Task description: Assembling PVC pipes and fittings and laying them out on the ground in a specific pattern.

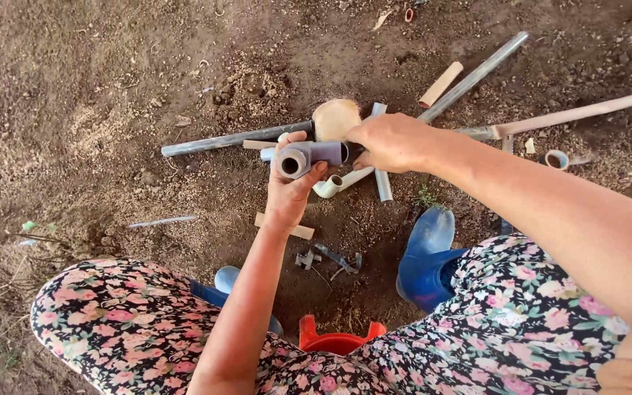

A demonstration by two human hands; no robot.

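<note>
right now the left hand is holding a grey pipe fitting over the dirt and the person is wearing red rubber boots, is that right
Not quite: the rubber boots are blue, not red, as the head view shows. The red thing is a bucket between the knees. The rest holds: the left hand holds a grey pipe fitting over the dirt.

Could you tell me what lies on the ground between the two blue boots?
In the head view, between the left boot and the right boot lies a small dark metal tool on bare soil; nearer the camera sits an orange-red container.
</note>
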